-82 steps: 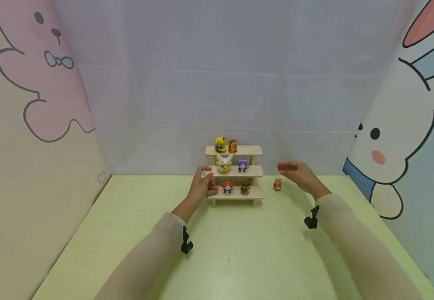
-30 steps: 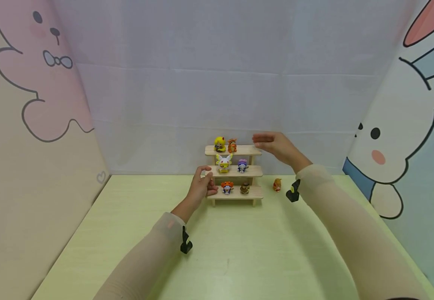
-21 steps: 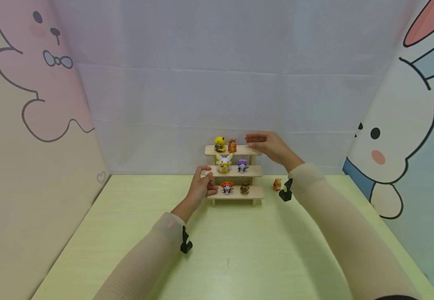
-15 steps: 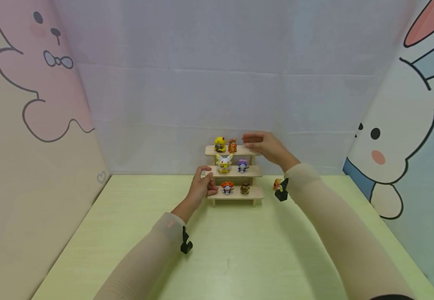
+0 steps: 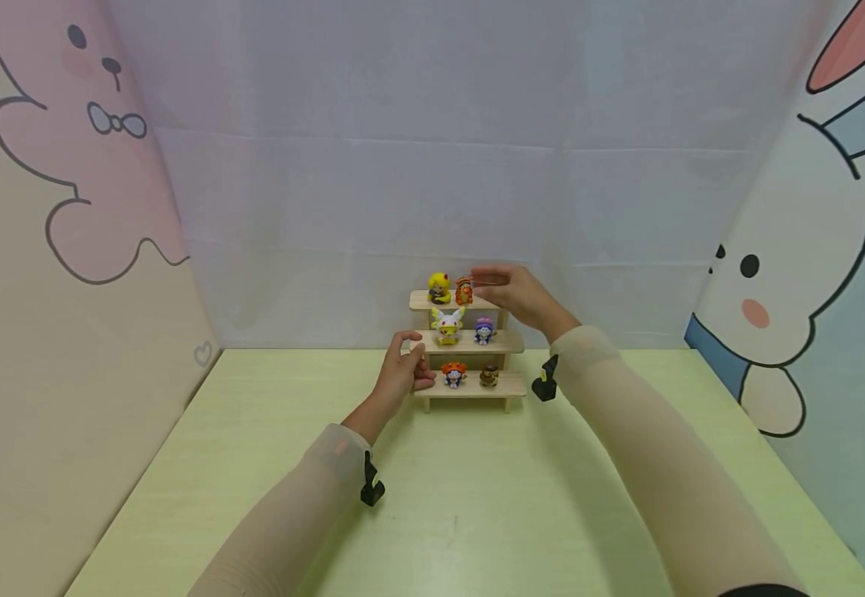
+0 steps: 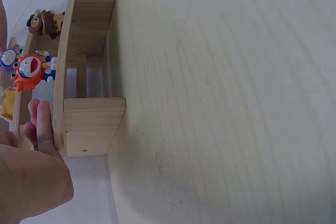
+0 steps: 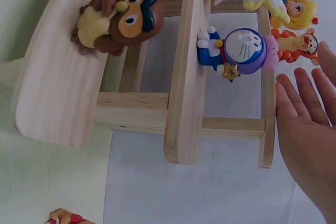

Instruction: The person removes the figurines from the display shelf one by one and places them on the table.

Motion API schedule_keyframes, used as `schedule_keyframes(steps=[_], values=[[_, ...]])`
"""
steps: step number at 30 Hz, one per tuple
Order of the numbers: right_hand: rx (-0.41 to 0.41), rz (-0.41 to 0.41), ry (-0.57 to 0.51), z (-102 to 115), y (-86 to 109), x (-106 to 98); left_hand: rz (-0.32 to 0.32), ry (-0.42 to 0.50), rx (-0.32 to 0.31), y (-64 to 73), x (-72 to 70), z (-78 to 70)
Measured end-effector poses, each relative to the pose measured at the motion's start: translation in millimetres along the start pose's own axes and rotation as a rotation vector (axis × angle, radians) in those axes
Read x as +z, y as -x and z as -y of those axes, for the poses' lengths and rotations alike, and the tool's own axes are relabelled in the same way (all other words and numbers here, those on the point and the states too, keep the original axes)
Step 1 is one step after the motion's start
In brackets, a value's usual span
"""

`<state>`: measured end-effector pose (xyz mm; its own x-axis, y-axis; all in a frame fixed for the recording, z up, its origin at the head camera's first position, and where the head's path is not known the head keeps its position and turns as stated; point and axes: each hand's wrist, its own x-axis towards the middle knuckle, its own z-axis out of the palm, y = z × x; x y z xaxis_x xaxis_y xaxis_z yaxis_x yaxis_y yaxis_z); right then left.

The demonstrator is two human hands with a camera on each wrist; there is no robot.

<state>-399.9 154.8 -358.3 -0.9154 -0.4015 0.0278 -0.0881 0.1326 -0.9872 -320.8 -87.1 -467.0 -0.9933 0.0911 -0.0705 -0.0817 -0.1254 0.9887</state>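
Note:
A three-tier wooden display shelf [image 5: 502,383] stands against the back wall. My left hand [image 5: 398,371] grips its left end, index finger and thumb at the middle tier and lower fingers over the bottom one. My right hand [image 5: 517,292] reaches over the top tier, fingers extended, fingertips right at a striped orange tiger figurine [image 7: 296,45]. A yellow-haired figurine [image 5: 439,288] sits beside the tiger. The middle tier bears a white-eared yellow figurine [image 5: 446,328] and a purple-hooded cat figurine [image 7: 242,51]. On the bottom are an orange-hooded figurine [image 6: 30,72] and a brown owl figurine [image 7: 123,19].
A red-and-tan figurine [image 7: 68,217] lies low in the right wrist view, on the pale table [image 5: 447,497] right of the shelf; my right wrist hides it in the head view. White cloth [image 5: 357,191] hangs behind. Cartoon-printed panels [image 5: 783,332] flank both sides.
My right hand has risen from above the table figurine to the top tier, then moved left to the tiger figurine. My left hand stays at the shelf's left end.

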Motion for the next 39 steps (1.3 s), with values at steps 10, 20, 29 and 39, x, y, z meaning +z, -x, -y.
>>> schedule_keyframes(steps=[10,20,29,39], values=[[-0.001,0.035,0.01,2.2,-1.5,4.9,-0.006,0.01,0.012,0.4,2.5,1.3],[-0.015,0.034,0.066,3.0,-6.0,14.0,-0.002,0.011,0.014,2.1,3.6,0.8],[-0.009,0.0,0.111,-0.2,-9.4,14.2,-0.002,0.003,0.008,2.1,3.8,0.0],[0.001,-0.034,0.161,0.0,-6.0,15.1,0.004,0.008,0.011,3.1,4.0,0.5]])
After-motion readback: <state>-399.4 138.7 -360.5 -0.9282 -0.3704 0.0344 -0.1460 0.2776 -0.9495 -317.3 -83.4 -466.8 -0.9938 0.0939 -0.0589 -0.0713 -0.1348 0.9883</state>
